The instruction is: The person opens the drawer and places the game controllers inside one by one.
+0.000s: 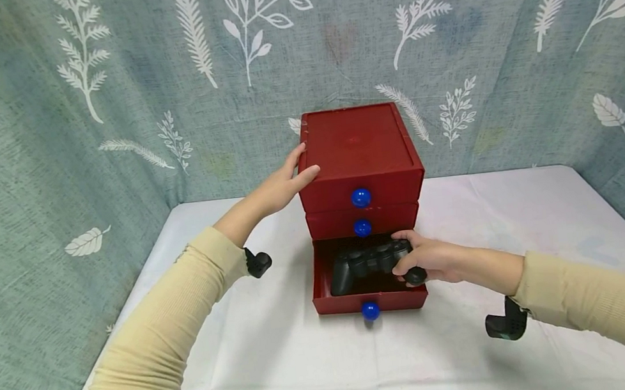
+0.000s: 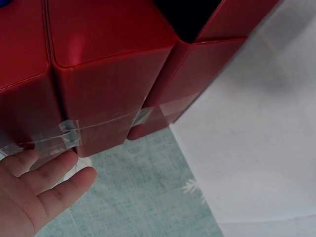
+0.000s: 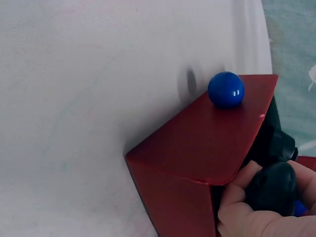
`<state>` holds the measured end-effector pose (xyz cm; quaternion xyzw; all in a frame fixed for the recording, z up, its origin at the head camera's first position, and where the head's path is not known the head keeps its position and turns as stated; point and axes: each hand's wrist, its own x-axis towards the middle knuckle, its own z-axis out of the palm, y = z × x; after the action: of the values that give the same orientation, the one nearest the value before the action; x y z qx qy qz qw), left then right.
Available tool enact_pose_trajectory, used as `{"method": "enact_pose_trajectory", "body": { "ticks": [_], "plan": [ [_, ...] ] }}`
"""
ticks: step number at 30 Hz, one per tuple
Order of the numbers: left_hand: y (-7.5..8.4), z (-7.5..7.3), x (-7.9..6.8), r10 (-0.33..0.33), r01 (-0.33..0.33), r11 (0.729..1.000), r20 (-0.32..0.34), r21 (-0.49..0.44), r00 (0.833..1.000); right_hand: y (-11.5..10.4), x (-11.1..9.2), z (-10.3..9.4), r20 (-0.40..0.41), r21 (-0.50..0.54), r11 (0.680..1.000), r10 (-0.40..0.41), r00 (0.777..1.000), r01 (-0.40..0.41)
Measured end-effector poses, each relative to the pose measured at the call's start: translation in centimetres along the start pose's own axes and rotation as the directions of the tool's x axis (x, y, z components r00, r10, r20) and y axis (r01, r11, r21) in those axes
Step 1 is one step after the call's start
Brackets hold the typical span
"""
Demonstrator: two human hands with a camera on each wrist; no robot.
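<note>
A black game controller (image 1: 369,262) lies within the pulled-out bottom drawer (image 1: 344,305) of a red drawer unit (image 1: 357,141). My right hand (image 1: 426,258) grips its right handle; in the right wrist view the fingers and thumb (image 3: 261,217) wrap that dark handle beside the drawer wall. My left hand (image 1: 282,185) rests against the unit's upper left edge with fingers extended. The left wrist view shows those spread fingers (image 2: 54,182) by the unit's taped side.
Blue round knobs (image 1: 360,198) mark the drawer fronts; the upper two drawers are closed. The unit stands on a white-covered table (image 1: 263,368). Behind hangs a green leaf-patterned curtain (image 1: 330,45). Clear tape (image 2: 98,123) runs across the unit's side.
</note>
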<state>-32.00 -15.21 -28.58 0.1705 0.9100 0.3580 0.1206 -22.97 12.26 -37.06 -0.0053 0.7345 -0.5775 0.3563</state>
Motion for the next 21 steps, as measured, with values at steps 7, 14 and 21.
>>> {"method": "enact_pose_trajectory", "body": {
  "ticks": [7,14,21],
  "plan": [
    [-0.2,0.0,0.1,0.004,-0.004,1.0,-0.003,0.011,1.0,0.1,0.4,0.7,-0.015,-0.031,1.0,0.0,1.0,-0.001],
    [-0.2,0.0,0.1,0.003,-0.003,1.0,-0.005,0.014,1.0,0.4,0.9,1.4,-0.028,-0.036,0.999,0.002,1.0,-0.003],
    [-0.2,0.0,0.0,0.004,-0.004,1.0,-0.001,0.008,1.0,0.1,1.4,1.2,0.013,-0.092,0.995,0.028,1.0,-0.027]
  ]
}}
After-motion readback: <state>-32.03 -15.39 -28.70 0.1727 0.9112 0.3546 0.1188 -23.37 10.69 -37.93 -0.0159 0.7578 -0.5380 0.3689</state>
